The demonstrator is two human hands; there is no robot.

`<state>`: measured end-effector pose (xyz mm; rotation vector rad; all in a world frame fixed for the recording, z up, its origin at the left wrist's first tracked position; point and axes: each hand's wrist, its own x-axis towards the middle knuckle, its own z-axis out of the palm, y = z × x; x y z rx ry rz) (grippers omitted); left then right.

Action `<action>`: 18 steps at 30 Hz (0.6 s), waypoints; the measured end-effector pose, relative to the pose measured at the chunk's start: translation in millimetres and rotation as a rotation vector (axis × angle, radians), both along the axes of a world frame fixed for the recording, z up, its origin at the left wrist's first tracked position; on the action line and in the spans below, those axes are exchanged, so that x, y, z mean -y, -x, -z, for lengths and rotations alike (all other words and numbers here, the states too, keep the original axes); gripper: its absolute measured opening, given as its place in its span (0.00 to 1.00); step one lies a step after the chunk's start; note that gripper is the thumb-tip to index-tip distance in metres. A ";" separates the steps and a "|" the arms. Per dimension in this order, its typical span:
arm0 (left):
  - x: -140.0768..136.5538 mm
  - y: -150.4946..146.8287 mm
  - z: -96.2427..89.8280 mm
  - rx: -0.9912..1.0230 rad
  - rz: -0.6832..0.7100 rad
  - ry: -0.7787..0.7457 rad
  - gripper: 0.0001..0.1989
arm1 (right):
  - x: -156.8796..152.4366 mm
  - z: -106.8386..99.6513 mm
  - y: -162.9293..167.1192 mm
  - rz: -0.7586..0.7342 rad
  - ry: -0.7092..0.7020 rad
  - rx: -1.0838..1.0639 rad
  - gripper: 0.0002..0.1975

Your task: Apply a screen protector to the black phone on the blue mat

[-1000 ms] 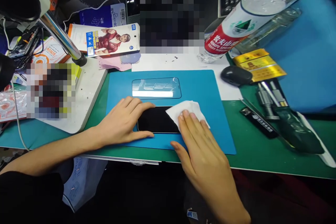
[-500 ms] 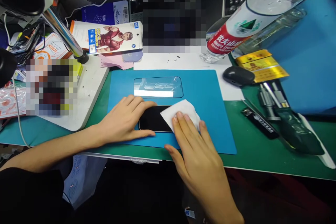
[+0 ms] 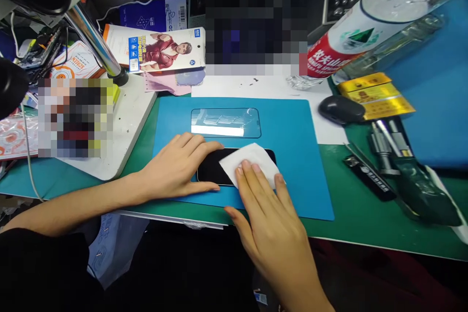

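A black-screened smartphone (image 3: 212, 166) lies face up on the blue mat (image 3: 307, 190). My left hand (image 3: 179, 165) grips its left end, thumb along the near edge and forefinger along the far edge. On the right part of the screen is a white wipe (image 3: 234, 161), pressed down under the extended fingers of my right hand (image 3: 270, 219). The thumb of that hand stays off to the side. Just beyond the phone, a clear screen protector with a dark border (image 3: 225, 122) rests on the mat, apart from both hands.
To the right are a black mouse (image 3: 340, 108), a yellow packet (image 3: 378, 97), a tilted water bottle (image 3: 351, 44) and several tools (image 3: 387, 148). A lamp stand (image 3: 97, 44) and a printed box (image 3: 164, 51) occupy the left and back. The green desk's front edge runs close by.
The wipe has slid left along the phone screen under my right hand, uncovering the phone's far right corner. My left hand keeps its grip. The whole view has shifted slightly.
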<state>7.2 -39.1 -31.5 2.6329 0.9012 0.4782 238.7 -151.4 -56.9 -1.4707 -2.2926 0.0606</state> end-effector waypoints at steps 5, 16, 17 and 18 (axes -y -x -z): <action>-1.1 -0.2 -1.3 -0.006 -0.010 -0.006 0.35 | -31.2 -2.0 10.7 0.014 0.000 0.003 0.39; -1.9 0.4 0.4 0.002 -0.001 0.015 0.36 | -3.2 -1.2 11.5 -0.007 -0.033 0.016 0.38; -2.2 0.6 0.5 0.008 -0.001 0.015 0.35 | -11.5 -1.8 14.8 -0.006 -0.037 0.022 0.38; -2.4 0.8 0.5 0.013 0.002 0.015 0.35 | -19.8 -2.5 18.0 -0.004 -0.039 0.025 0.38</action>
